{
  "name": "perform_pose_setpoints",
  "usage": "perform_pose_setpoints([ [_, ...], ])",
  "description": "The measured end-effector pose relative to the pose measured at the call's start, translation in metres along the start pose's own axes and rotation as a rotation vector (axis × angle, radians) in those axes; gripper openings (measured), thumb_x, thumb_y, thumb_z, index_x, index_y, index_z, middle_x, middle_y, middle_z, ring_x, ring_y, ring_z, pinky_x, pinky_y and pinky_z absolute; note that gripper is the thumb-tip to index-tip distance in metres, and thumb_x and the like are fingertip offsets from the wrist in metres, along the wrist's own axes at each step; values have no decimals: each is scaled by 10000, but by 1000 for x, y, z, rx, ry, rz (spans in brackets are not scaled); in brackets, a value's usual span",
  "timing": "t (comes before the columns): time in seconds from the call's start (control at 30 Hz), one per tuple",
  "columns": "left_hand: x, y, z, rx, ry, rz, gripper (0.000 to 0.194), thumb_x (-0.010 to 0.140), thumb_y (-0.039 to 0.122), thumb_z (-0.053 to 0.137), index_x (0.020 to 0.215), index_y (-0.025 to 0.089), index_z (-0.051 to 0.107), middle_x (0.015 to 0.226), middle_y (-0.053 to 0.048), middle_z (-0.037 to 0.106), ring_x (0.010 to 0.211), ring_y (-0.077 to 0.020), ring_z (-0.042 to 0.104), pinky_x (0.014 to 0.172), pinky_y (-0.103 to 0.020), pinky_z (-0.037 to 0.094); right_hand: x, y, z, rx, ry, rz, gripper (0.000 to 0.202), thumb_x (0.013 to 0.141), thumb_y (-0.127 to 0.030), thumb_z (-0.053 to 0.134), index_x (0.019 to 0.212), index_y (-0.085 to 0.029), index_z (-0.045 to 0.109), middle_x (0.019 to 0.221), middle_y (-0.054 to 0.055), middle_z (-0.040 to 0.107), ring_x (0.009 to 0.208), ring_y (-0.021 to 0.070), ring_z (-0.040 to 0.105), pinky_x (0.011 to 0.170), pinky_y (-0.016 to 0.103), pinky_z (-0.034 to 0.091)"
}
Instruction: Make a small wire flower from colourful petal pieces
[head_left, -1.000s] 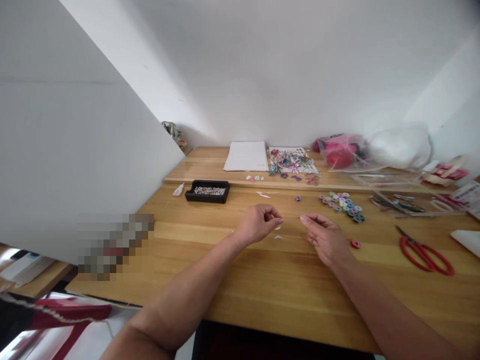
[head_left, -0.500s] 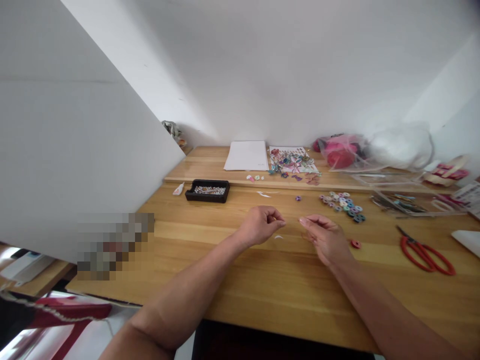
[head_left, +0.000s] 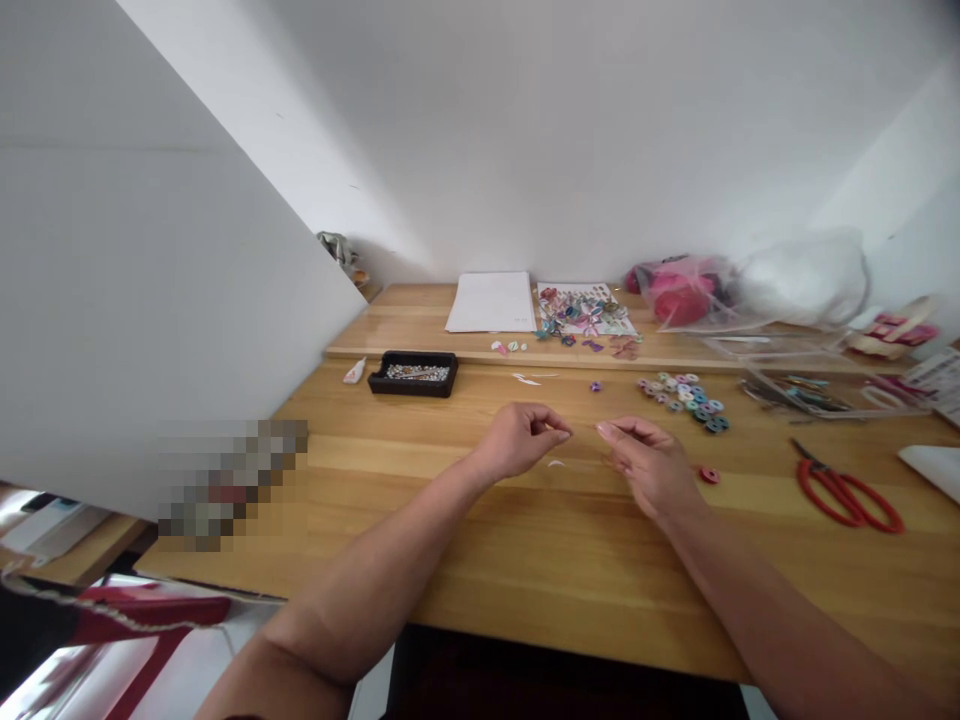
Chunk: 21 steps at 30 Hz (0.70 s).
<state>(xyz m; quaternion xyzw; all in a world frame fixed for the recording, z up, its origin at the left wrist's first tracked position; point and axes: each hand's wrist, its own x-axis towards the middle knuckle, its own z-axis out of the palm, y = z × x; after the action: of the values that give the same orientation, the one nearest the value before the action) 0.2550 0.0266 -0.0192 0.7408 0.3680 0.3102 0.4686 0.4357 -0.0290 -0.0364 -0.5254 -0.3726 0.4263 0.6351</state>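
My left hand is over the middle of the wooden table, thumb and forefinger pinched; whatever they hold is too small to make out. Facing it across a small gap, my right hand is pinched too, and its fingertips hide anything between them. A small white curved scrap lies on the wood below the gap. To the right of my right hand sits a red spool. Behind it are several coloured spools, with a single purple spool apart from them.
Red-handled scissors lie at the right. A clear tray holds tools. A black tray of beads and a small white bottle stand back left. White paper and coloured ornaments rest on the raised shelf.
The whole view has shifted slightly, so the table items appear a little higher. My hands keep nearly the same pinched poses, with my left fingertips slightly lower relative to the knuckles.
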Motion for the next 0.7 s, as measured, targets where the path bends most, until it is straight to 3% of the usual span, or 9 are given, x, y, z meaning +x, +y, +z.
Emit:
perform_pose_setpoints([
  [0.37, -1, 6, -5, 32, -2, -4, 224, 793, 333, 640, 844, 131, 719, 506, 54, 433, 486, -72, 328, 477, -224, 225, 2, -1, -5, 49, -82, 71, 268, 578, -379, 846, 642, -187, 672, 432, -73, 353, 417, 51, 233, 425, 235, 172],
  [0.57, 0, 2, 0, -86, -42, -29, 265, 770, 375, 666, 852, 126, 705, 584, 14, 554, 528, -84, 436, 506, -214, 315, -1, 3, 0, -89, -91, -75, 263, 622, -417, 818, 706, -190, 716, 512, -35, 481, 485, 78, 338, 468, 248, 230],
  [0.7, 0, 2, 1, -59, 8, -4, 235, 761, 359, 675, 794, 127, 694, 573, 27, 531, 525, -74, 404, 507, -209, 303, -2, 4, 0, -128, -117, -80, 277, 648, -438, 801, 732, -187, 720, 526, -33, 492, 501, 85, 353, 477, 250, 237],
])
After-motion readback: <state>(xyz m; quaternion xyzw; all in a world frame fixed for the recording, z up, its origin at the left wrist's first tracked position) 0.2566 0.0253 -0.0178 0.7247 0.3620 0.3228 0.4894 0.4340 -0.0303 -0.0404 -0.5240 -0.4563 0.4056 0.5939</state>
